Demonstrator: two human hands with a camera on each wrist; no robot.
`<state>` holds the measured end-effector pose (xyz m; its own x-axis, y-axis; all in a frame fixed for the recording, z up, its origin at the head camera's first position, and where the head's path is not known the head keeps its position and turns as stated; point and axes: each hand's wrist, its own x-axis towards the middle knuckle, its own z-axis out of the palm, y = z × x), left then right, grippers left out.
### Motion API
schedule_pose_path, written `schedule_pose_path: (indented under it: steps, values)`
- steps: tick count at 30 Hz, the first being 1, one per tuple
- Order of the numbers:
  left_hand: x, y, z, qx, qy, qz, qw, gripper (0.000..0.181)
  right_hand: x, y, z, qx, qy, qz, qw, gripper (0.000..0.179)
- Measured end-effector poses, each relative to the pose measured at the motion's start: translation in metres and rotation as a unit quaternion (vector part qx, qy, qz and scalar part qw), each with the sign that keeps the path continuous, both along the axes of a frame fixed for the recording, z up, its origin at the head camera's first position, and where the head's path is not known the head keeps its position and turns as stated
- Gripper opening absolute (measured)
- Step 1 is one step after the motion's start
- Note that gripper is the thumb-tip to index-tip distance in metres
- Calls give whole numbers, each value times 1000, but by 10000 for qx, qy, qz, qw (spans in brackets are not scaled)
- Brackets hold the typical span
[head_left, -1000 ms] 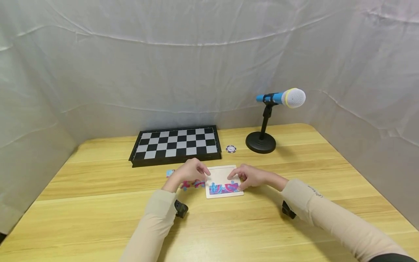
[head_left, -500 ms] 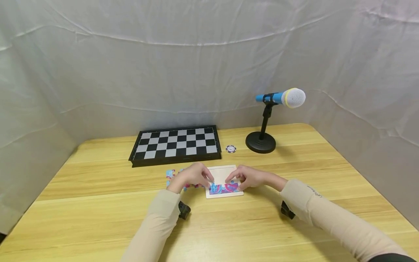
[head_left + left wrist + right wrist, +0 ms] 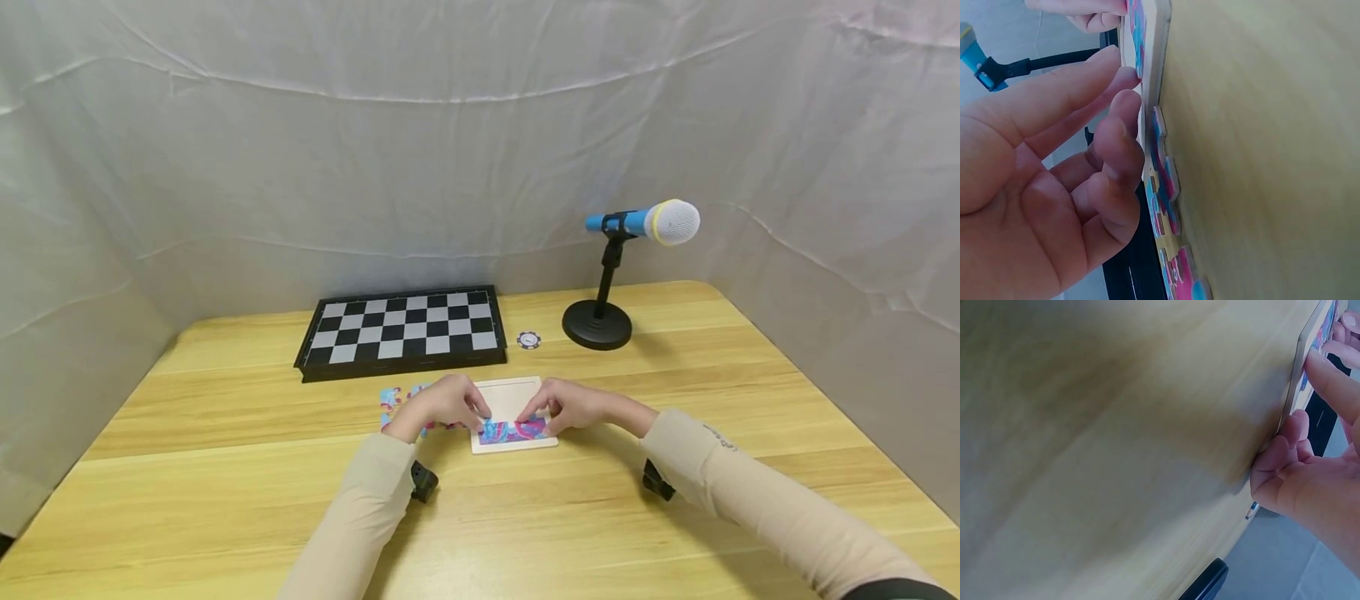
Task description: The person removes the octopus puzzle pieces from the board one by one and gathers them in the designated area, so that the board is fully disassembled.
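Nearest: two light sleeves (image 3: 367,492) on the wood table (image 3: 480,542), short of the puzzle tray (image 3: 516,448), each with a black wrist camera (image 3: 423,482).

Tray lies flat, both hands on it. Near part of tray: assembled section (image 3: 516,432), blue/pink/purple, pieces look seated side by side. Far part of tray: bare base showing. My read: about halfway, near side filled, far side to do.

Left hand (image 3: 447,400) at tray's left edge, fingers bent, thumb and index tips close together by the assembled section. Can't tell if a piece is pinched there. Right hand (image 3: 573,404) at tray's right edge, thumb near the rim, index reaching in over the tray, other fingers curled beside it; whether it grips the tray, can't tell.

Left of tray: loose pieces (image 3: 388,397), partly hidden by the left hand, so no count. Those look like what's left to place.

Beyond tray: poker chip (image 3: 528,340). Beyond and left: checkered board (image 3: 405,329). Beyond and right: blue microphone (image 3: 637,223) on a black stand (image 3: 597,325). Behind everything: pale fabric (image 3: 375,167).
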<state>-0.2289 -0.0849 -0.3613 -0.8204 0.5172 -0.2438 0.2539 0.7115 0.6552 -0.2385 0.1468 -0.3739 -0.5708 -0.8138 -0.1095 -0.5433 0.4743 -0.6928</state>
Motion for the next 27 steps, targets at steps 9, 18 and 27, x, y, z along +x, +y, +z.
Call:
schedule_pose_path:
  steps: [9,18,27]
  values:
    - [2,2,3,25,-58,97,9999,12,1,-1,5,147,60,-144,9998,34]
    - [3,5,1,-3,4,166,9999,7,1,-2,4,226,82,-120,9996,34]
    - [2,6,0,-10,85,185,9998,6,0,-1,1,126,110,60,9998,36]
